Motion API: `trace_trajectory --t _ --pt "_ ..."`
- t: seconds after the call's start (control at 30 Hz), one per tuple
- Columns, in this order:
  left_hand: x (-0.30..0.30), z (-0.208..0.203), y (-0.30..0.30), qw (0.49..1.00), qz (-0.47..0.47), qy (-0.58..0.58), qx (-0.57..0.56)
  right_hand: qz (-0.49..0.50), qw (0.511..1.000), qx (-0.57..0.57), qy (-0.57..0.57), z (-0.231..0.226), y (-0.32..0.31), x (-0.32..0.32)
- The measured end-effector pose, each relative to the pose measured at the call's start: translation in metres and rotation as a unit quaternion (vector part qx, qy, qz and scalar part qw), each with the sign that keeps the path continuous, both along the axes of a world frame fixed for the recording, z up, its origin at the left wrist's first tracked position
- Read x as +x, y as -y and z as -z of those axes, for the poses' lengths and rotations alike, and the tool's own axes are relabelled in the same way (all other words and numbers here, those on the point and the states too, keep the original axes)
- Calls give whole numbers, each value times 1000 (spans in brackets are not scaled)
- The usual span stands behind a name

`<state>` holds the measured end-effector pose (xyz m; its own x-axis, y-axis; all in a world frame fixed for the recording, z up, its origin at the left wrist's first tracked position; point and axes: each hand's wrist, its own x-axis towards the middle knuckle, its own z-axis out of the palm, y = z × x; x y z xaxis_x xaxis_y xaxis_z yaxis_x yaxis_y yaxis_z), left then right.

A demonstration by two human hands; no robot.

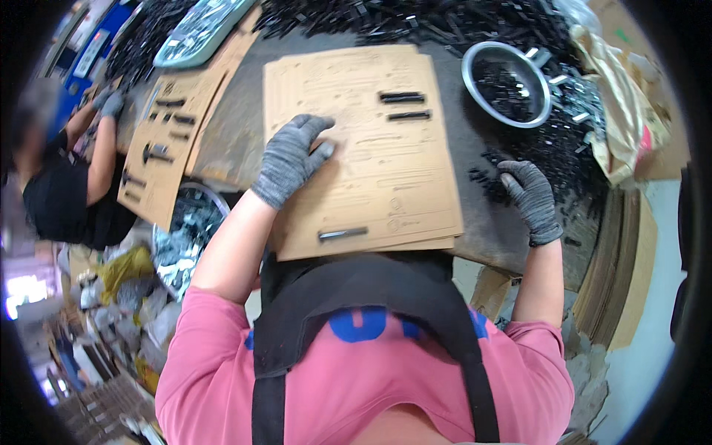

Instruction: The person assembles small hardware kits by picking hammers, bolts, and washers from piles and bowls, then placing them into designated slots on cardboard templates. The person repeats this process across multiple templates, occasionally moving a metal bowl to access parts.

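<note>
My left hand (pixel 289 159), in a grey knitted glove, rests over the left side of a stack of printed brown cardboard sheets (pixel 356 178). Its fingers and thumb are apart, and nothing shows in them. Black elongated parts (pixel 402 97) lie near the sheet's upper right; another dark, shiny elongated part (pixel 343 233) is by the near edge. To the right, my gloved right hand (pixel 532 200) is at the edge of a scatter of small black pieces (pixel 486 176). Its fingers are half curled, thumb and forefinger apart, with no held piece visible.
A metal bowl (pixel 507 84) of small black pieces stands beyond my right hand. Black parts (pixel 415 21) are heaped along the far side. At left, a co-worker's gloved hands (pixel 111 102) are near a pale tray (pixel 200 33) and another cardboard sheet (pixel 167 148) bearing black parts.
</note>
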<state>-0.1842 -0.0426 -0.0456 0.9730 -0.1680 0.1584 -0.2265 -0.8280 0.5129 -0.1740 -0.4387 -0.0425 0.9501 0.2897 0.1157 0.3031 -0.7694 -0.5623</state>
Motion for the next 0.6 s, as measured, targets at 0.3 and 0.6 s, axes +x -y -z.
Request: trace_trajectory --t 0.3,0.6 --pt "42 31 20 996 45 61 56 245 959 -99 101 -30 144 78" --pt "42 30 23 997 35 58 47 200 916 -305 166 -58 101 208"
